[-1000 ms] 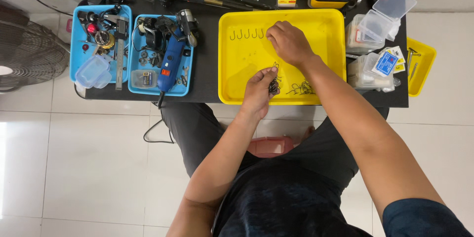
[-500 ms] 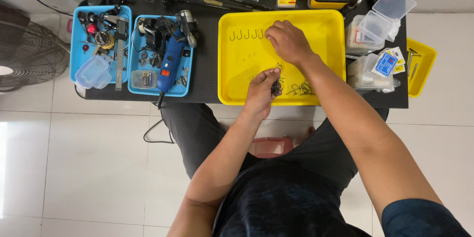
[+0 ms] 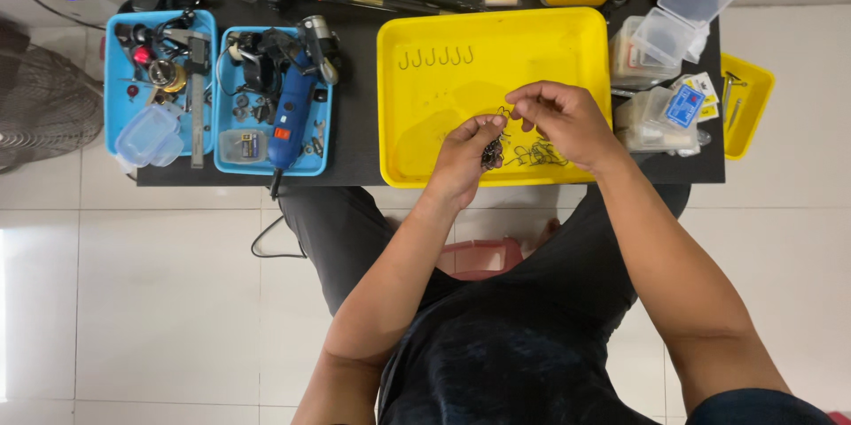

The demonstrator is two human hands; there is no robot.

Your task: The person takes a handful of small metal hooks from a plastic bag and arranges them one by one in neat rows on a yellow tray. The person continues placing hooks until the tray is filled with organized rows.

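Note:
A yellow tray point(image 3: 417, 115) lies on the dark table point(image 3: 355, 124) in front of me. Several metal hooks point(image 3: 434, 58) are lined up in a row near its far left corner. A tangled pile of dark hooks point(image 3: 536, 156) lies at the tray's near edge. My left hand point(image 3: 470, 155) pinches a small cluster of hooks over the tray. My right hand point(image 3: 563, 119) is just right of it, its fingertips closed on a thin hook at the top of that cluster.
Two blue bins point(image 3: 155, 88) of tools stand left of the tray; one holds a blue rotary tool point(image 3: 291, 110). Clear plastic boxes point(image 3: 660, 44) and a smaller yellow tray point(image 3: 745, 101) sit to the right. Bottles and rods line the table's far edge. A fan point(image 3: 40, 101) stands on the floor at left.
My right hand has moved from the row of hooks at the tray's far side back toward my left hand, and both now meet over the tray's near part.

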